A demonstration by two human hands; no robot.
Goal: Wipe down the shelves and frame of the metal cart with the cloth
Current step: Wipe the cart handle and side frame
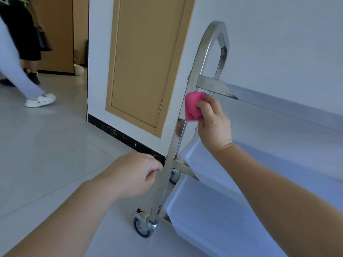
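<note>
Item: cart [278, 127], wiping under way. My right hand [213, 121] grips the cloth [194, 106], pressed to the frame [182, 127] post at the top shelf's near-left corner. Left hand [130, 175] loosely curled, holding nothing. Remaining, I judge: lower post, shelves.

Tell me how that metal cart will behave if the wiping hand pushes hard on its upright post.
The cart will probably roll: the near caster sits on smooth floor tile, and I cannot tell whether its brake is set. The left hand grips nothing, so nothing steadies it. The steel frame looks stiff; only the pink cloth should give.
</note>
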